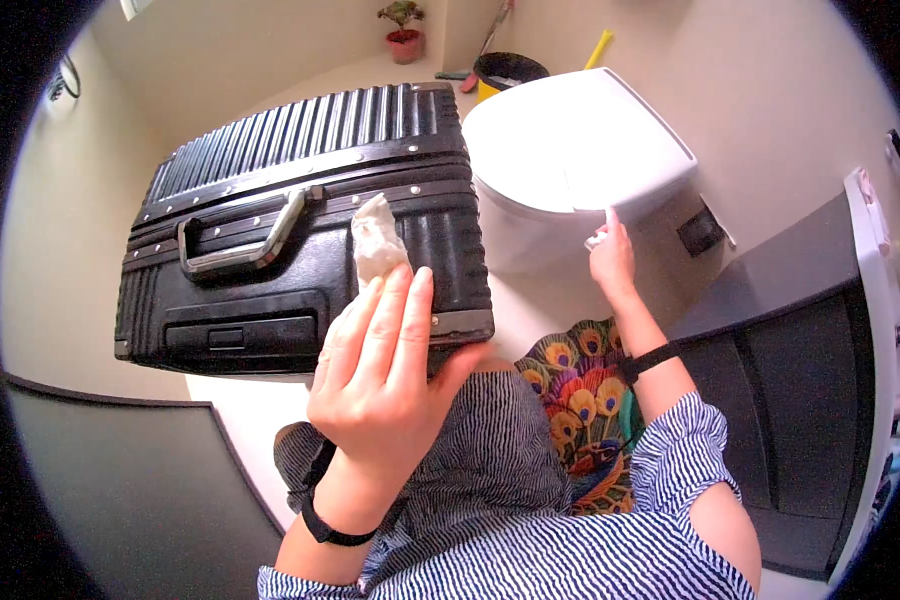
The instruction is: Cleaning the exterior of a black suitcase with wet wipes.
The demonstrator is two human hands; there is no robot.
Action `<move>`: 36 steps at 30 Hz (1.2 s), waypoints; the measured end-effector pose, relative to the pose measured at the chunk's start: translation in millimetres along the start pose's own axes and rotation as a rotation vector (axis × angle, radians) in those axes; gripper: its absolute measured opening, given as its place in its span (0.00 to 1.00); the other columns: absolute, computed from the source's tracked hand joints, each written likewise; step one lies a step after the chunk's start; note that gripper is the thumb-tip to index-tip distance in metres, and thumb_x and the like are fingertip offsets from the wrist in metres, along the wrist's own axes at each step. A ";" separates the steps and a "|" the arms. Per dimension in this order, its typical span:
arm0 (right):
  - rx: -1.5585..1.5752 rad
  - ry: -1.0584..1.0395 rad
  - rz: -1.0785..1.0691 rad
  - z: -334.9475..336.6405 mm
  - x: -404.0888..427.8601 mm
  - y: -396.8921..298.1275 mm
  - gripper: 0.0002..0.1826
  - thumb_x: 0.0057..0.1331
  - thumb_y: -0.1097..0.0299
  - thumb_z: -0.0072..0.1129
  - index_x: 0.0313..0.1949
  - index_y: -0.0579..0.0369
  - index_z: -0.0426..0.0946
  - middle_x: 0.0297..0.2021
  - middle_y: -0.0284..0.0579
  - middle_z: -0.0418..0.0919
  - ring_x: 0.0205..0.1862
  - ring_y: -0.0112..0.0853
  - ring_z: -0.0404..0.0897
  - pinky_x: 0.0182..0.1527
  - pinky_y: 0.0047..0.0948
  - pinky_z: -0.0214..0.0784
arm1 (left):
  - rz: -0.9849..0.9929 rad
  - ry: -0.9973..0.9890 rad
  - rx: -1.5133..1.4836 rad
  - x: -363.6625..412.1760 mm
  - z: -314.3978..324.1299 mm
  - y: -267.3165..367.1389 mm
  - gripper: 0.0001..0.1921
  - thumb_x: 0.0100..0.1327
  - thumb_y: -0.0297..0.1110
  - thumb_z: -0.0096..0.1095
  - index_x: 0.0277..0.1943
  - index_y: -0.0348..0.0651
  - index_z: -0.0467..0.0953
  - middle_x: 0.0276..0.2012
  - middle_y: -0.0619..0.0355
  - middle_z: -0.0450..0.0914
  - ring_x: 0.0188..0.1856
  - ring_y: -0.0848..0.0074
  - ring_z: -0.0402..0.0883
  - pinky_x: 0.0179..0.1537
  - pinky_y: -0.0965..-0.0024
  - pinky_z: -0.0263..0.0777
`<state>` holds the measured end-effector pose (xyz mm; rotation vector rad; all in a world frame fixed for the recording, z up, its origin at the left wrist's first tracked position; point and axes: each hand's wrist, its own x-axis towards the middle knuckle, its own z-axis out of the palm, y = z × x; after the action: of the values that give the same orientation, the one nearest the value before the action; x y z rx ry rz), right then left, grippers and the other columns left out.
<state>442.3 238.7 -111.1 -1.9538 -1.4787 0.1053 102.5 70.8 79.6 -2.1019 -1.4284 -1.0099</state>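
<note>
A black ribbed hard-shell suitcase (300,225) faces me, its metal-edged carry handle (247,247) on the near side. My left hand (379,360) lies against the suitcase's right portion, fingers extended over a crumpled white tissue (379,236) pressed to the shell. The thumb reaches toward the lower right corner. What bears the suitcase's weight is hidden. Farther right, my right hand (613,255) is at the front edge of a white toilet's closed lid (570,142), index finger extended to it. A small white scrap (595,240), perhaps tissue, shows between its curled fingers.
Behind the toilet stand a yellow bin with a black liner (510,67) and a broom (487,45). A red-potted plant (405,45) sits in the far corner. A peacock-patterned mat (585,397) lies below, beside a dark cabinet (780,390). Dark panel (135,457) at left.
</note>
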 end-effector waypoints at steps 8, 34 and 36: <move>-0.074 -0.040 -0.020 -0.7 2.3 4.6 0.34 0.63 0.81 0.52 0.70 0.46 0.69 0.47 0.48 0.80 0.51 0.48 0.80 0.55 0.46 0.74 | 0.000 -0.010 -0.009 0.5 -1.2 -2.7 0.37 0.48 0.54 0.83 0.58 0.40 0.85 0.57 0.53 0.87 0.58 0.61 0.85 0.60 0.61 0.79; -0.209 -0.061 0.138 -21.3 16.5 -37.0 0.32 0.65 0.68 0.52 0.70 0.39 0.68 0.43 0.58 0.87 0.45 0.58 0.86 0.52 0.55 0.76 | 0.001 -0.011 -0.047 4.3 -9.2 -16.6 0.36 0.48 0.54 0.83 0.57 0.39 0.85 0.55 0.51 0.87 0.56 0.60 0.86 0.58 0.60 0.80; -0.133 -0.062 0.089 -17.9 6.7 -27.4 0.33 0.63 0.68 0.54 0.69 0.39 0.70 0.45 0.58 0.87 0.48 0.57 0.85 0.54 0.55 0.76 | -0.002 -0.015 -0.047 5.1 -8.7 -14.7 0.36 0.48 0.54 0.83 0.57 0.39 0.85 0.55 0.51 0.87 0.56 0.60 0.86 0.58 0.60 0.80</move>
<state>430.0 239.9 -80.1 -2.1407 -1.4715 0.1097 87.2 73.9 88.2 -2.1459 -1.4274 -1.0400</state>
